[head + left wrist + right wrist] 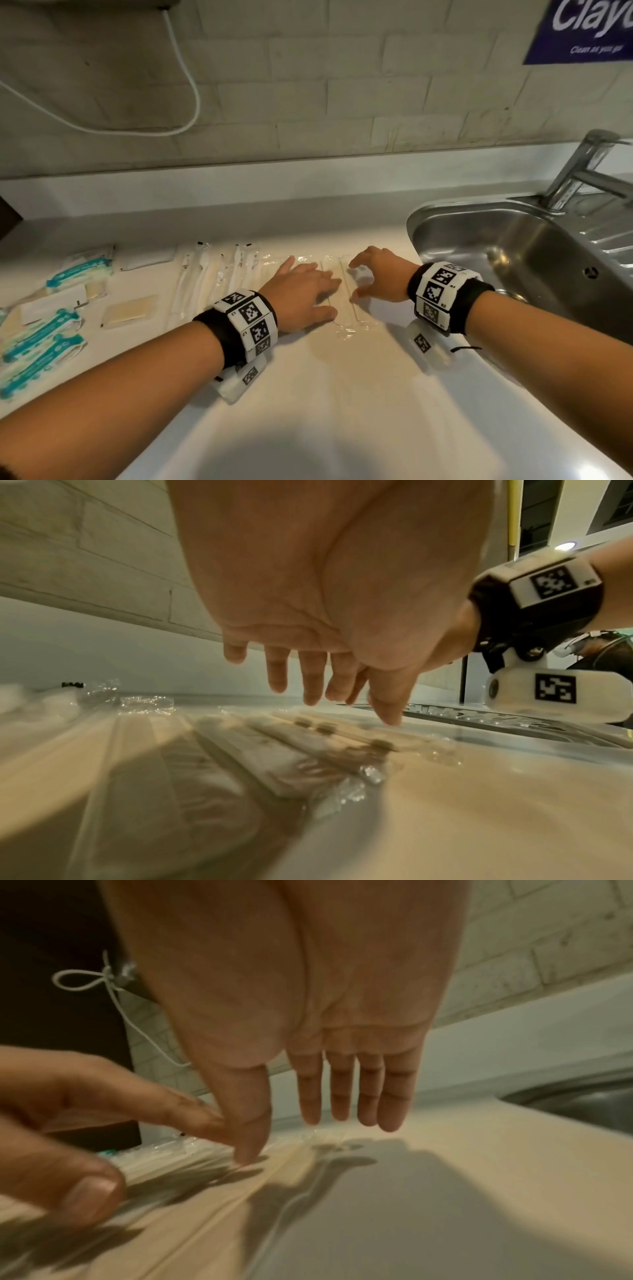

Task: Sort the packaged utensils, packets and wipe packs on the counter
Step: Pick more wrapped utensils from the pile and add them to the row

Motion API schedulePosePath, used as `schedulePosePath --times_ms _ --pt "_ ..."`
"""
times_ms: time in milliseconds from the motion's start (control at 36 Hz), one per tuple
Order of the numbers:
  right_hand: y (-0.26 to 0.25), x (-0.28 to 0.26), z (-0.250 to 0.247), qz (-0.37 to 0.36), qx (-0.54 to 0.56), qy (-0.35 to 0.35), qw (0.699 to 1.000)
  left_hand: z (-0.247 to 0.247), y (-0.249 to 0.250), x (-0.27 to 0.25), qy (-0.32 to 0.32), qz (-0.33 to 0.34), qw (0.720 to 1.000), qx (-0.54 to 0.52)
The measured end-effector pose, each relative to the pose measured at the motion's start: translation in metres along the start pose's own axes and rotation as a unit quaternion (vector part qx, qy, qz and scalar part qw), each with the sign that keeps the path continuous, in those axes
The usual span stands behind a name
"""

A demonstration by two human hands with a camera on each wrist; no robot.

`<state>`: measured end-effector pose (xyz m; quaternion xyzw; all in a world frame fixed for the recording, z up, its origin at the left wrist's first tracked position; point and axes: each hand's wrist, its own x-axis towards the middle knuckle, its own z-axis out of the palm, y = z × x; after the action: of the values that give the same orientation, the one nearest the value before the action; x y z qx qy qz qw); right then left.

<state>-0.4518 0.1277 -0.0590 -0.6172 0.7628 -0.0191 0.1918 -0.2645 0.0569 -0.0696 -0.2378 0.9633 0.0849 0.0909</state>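
Observation:
Clear-wrapped wooden utensils [346, 301] lie side by side on the pale counter [342, 394]. My left hand [305, 291] rests flat on them with straight fingers, and the left wrist view shows its fingertips [310, 696] hanging just above the wrapped sticks [308, 739]. My right hand [363, 277] hovers at the right end of the row, fingers spread and holding nothing. Its thumb tip [246, 1158] touches the wrapper's edge. More wrapped utensils [205, 281] lie to the left. Further left are beige packets [128, 310] and teal-and-white wipe packs [80, 270].
A steel sink [513, 240] with a tap [579, 168] borders the counter close to my right wrist. More wipe packs [41, 342] lie at the left edge. A white cable [191, 102] hangs on the brick wall behind.

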Motion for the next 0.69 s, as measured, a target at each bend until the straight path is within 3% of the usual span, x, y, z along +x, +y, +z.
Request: schedulePosePath --times_ms 167,694 --pt "-0.002 -0.016 0.006 -0.018 -0.073 -0.074 0.994 0.004 0.007 0.007 -0.038 -0.031 0.998 0.043" --pt "-0.002 -0.018 0.009 -0.019 -0.054 -0.077 0.995 0.002 0.011 0.006 -0.066 -0.039 0.995 0.056"
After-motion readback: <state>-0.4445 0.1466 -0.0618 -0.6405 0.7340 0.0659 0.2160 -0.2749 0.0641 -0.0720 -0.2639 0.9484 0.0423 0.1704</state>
